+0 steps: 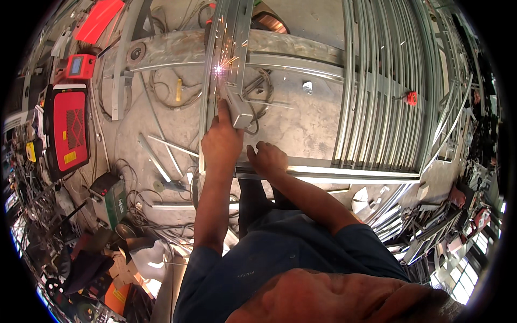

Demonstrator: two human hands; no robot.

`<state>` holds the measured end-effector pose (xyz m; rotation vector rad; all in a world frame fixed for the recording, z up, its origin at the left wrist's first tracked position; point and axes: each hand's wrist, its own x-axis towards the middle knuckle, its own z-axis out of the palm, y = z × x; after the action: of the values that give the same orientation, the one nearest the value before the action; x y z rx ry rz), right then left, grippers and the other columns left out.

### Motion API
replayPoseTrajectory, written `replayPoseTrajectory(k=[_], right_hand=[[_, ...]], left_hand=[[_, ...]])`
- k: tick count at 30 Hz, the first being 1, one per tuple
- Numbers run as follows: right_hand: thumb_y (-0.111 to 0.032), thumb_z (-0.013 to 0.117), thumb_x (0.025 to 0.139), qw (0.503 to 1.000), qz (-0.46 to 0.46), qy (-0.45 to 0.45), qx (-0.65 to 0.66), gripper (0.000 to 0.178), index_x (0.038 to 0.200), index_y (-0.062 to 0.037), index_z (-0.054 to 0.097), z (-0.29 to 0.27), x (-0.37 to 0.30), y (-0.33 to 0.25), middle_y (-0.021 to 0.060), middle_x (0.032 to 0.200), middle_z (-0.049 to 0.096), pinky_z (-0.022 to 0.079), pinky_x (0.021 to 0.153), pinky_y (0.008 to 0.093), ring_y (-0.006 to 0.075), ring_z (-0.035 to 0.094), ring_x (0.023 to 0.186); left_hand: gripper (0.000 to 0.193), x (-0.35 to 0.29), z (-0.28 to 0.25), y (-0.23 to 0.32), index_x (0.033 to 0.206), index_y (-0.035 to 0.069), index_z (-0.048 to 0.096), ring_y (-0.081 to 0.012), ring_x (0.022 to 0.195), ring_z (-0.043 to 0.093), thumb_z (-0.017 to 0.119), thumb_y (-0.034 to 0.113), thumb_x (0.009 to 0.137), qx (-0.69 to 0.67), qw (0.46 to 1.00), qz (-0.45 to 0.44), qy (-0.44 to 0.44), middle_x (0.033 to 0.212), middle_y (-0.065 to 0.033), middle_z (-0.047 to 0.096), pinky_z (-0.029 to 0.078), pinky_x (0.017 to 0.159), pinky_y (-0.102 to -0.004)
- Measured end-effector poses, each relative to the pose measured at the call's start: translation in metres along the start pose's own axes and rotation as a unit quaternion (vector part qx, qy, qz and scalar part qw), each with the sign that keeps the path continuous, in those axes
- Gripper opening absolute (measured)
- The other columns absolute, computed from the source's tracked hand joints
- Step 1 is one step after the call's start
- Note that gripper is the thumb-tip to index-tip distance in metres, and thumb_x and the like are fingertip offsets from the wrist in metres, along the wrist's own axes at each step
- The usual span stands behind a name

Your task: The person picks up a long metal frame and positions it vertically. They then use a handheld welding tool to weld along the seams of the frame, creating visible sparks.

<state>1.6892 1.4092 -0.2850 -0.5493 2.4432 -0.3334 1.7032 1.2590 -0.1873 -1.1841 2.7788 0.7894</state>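
Observation:
My left hand (222, 134) is closed around a boxy grey welding gun (237, 107), its index finger stretched forward along the side. At the tip of the gun a bright bluish-white point glows, and orange sparks fly up and right from it. The glow sits on a long silvery metal profile (208, 113) that runs away from me. My right hand (269, 160) rests by the near rail (323, 171) of a metal frame, fingers loosely bent and apart, with no tool in it. What lies under its palm is hidden.
Parallel metal bars (371, 97) fill the frame's right side. A red device with a screen (81, 67) and a red-and-black case (72, 126) are at the left. A green-and-grey box (111, 202) stands nearer. Cables (167, 97) and loose metal strips (154, 157) lie across the floor.

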Motion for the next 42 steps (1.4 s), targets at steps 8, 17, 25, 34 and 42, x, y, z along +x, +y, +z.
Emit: replayPoseTrajectory(k=[8, 17, 25, 34, 42], right_hand=[[-0.053, 0.055, 0.096, 1.000, -0.003, 0.001, 0.002, 0.049, 0.094, -0.0070, 0.070, 0.000, 0.000, 0.001, 0.0168, 0.095, 0.074, 0.057, 0.079, 0.0501, 0.0367, 0.072, 0.091], [-0.053, 0.056, 0.095, 1.000, 0.002, 0.005, 0.000, 0.048, 0.093, -0.0069, 0.070, -0.001, 0.000, -0.001, 0.0166, 0.095, 0.074, 0.057, 0.078, 0.0502, 0.0368, 0.072, 0.090], [-0.054, 0.055, 0.096, 1.000, 0.005, 0.001, 0.000, 0.048, 0.093, -0.0073, 0.070, -0.002, 0.000, -0.001, 0.0163, 0.095, 0.074, 0.057, 0.079, 0.0500, 0.0369, 0.072, 0.091], [-0.052, 0.056, 0.095, 1.000, 0.002, -0.014, -0.017, 0.047, 0.093, -0.0074, 0.069, -0.003, 0.000, -0.003, 0.0164, 0.096, 0.073, 0.057, 0.081, 0.0499, 0.0363, 0.072, 0.093], [-0.047, 0.056, 0.096, 0.997, -0.061, 0.049, -0.010, 0.043, 0.090, -0.0066, 0.069, 0.011, -0.005, 0.013, 0.0166, 0.089, 0.073, 0.058, 0.076, 0.0507, 0.0374, 0.072, 0.084]], left_hand=[[0.072, -0.004, 0.006, -0.006, 0.148, 0.007, 0.043, -0.0432, 0.078, 0.072, 0.073, 0.027, 0.086, 0.021, 0.999, 0.022, 0.018, 0.099, -0.0218, 0.071, 0.060, 0.067, -0.0516], [0.075, -0.010, 0.008, -0.011, 0.149, 0.006, 0.041, -0.0427, 0.080, 0.072, 0.075, 0.028, 0.085, 0.015, 0.999, 0.033, 0.021, 0.102, -0.0216, 0.071, 0.060, 0.068, -0.0517], [0.081, -0.015, 0.010, -0.015, 0.149, 0.006, 0.040, -0.0421, 0.079, 0.072, 0.079, 0.029, 0.082, 0.017, 1.000, 0.022, 0.005, 0.103, -0.0208, 0.071, 0.060, 0.066, -0.0512], [0.086, -0.036, 0.006, -0.020, 0.153, 0.010, 0.039, -0.0411, 0.079, 0.072, 0.080, 0.025, 0.079, -0.031, 0.998, 0.041, 0.021, 0.107, -0.0192, 0.070, 0.059, 0.066, -0.0501], [0.082, -0.081, 0.007, -0.018, 0.152, 0.009, 0.041, -0.0414, 0.077, 0.071, 0.078, 0.026, 0.080, -0.069, 0.996, 0.054, 0.025, 0.106, -0.0193, 0.070, 0.058, 0.063, -0.0514]])
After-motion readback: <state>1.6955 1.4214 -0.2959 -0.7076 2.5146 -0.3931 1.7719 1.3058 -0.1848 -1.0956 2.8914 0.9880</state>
